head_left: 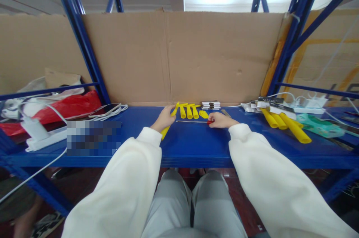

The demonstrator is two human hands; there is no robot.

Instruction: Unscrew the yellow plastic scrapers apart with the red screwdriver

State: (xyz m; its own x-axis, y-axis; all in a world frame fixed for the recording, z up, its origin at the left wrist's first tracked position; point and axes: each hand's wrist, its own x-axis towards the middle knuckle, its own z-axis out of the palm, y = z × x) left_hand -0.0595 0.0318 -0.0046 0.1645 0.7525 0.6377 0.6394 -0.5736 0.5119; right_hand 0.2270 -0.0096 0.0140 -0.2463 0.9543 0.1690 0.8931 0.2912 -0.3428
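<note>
My left hand (164,118) is closed around a yellow tapered tube (165,133), which slants with its wide end toward me and its narrow top showing above the fingers. My right hand (221,120) grips the red handle of a screwdriver (193,121). Its long thin metal shaft points left, with the tip near my left hand. Just beyond the shaft, several similar yellow tubes (189,111) lie in a row. A small pile of flat yellow pieces (203,114) is by my right hand.
Behind the pieces, a stack of small white boxes (211,105) stands against the cardboard panel (224,55). More yellow tubes (294,127) and white chargers (311,103) lie right. A power strip (46,137), cables and a red bag (73,109) are left. Blue posts flank the shelf (193,144).
</note>
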